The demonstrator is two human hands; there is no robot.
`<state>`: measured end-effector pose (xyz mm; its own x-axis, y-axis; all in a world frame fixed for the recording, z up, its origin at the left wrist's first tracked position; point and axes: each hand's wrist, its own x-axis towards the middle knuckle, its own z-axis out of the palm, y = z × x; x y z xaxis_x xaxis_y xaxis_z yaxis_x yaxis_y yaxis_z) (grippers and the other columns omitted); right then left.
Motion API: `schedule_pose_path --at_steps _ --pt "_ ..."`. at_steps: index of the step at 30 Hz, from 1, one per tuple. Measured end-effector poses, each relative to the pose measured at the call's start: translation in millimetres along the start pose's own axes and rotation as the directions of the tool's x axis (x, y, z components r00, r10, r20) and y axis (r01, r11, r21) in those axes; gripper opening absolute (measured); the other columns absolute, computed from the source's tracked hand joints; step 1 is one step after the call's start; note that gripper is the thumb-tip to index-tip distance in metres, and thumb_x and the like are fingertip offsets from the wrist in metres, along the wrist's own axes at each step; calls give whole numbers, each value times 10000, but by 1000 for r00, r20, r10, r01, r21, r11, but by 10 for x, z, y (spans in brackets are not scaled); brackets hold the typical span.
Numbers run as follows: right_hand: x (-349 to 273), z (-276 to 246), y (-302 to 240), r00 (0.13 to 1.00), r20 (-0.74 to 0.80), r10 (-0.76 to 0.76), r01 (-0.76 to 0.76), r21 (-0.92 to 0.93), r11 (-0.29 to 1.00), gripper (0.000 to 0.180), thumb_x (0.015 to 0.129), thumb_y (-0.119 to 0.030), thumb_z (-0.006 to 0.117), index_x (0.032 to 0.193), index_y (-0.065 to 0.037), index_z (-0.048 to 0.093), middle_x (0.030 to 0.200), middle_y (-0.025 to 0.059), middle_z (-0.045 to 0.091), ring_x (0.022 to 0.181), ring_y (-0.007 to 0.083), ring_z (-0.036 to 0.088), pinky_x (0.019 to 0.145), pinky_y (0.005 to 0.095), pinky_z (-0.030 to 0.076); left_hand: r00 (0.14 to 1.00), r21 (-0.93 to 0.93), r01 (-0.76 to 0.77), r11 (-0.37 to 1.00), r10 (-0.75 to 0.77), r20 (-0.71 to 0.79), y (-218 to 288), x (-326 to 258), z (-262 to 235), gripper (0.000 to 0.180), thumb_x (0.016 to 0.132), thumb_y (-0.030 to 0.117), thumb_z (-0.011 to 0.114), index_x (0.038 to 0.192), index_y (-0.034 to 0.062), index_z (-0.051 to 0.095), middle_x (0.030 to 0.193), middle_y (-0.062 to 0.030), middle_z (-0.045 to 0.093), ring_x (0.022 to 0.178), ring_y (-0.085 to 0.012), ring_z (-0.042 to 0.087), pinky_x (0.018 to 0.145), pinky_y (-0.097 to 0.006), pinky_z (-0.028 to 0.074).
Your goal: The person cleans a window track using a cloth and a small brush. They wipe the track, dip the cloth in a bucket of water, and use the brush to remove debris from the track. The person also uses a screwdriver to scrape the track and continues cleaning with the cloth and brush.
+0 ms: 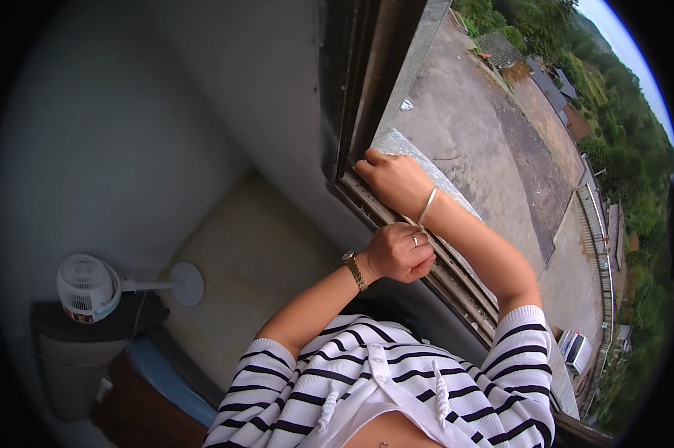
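Note:
My right hand (395, 181), with a pale bangle at its wrist, reaches into the corner of the window frame (370, 97). Its fingers are bent and pressed together at the end of the lower window track (456, 280); whatever they hold, if anything, is hidden. My left hand (400, 252), wearing a ring and a gold-coloured watch (354, 270), is closed in a fist over the same track, just below the right wrist. I cannot make out anything inside it. Dark dirt lies in the track's grooves near the corner.
Outside the open window a concrete yard (486, 127) lies far below, with a white vehicle (574, 351) and a railing (602, 254). Indoors at left, a white fan (88, 288) lies on its side on a dark padded piece of furniture (83, 351), above the floor (255, 231).

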<state>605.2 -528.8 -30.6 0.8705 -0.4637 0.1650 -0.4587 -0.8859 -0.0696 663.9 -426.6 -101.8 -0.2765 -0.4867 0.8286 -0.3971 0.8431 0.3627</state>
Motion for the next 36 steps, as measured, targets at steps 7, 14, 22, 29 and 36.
schedule_pose_path --at_steps 7,14,22,29,36 --pt "-192 -245 -110 994 107 19 -24 45 999 156 762 -60 598 918 -53 580 865 122 570 691 338 651 608 422 533 984 4 -23 1000 23 -179 0 -8 4 145 683 100 649 604 100 528 636 -20 547 596 -206 589 555 -333 491" --pt "-114 -241 -157 957 290 20 -1 -67 998 126 785 -65 584 909 -48 572 844 124 563 691 332 651 604 426 540 990 -59 -39 997 30 -138 -27 -21 -16 171 689 100 657 590 116 519 623 -9 534 561 -194 566 500 -312 461" --pt "-86 -130 -140 973 212 88 -78 -56 995 185 747 -67 626 927 -42 593 886 132 588 734 327 665 640 411 548 989 -54 -86 995 78 -125 -38 -18 25 159 721 141 663 625 133 538 630 5 541 555 -195 556 482 -332 455" --pt "-104 -236 -290 979 158 126 -120 -52 991 110 791 -112 618 857 -47 559 845 118 562 685 314 640 611 411 531 994 -19 -46 999 44 -101 -2 -25 -49 179 702 145 670 590 129 532 631 0 545 577 -197 577 499 -327 472" --pt "-211 -373 -151 909 403 106 -126 22 992 91 813 -107 622 900 -79 621 839 101 597 716 324 626 639 428 512 983 -55 -68 996 58 -173 -55 -2 -12 185 697 115 667 590 130 517 629 3 539 557 -184 567 497 -314 468"
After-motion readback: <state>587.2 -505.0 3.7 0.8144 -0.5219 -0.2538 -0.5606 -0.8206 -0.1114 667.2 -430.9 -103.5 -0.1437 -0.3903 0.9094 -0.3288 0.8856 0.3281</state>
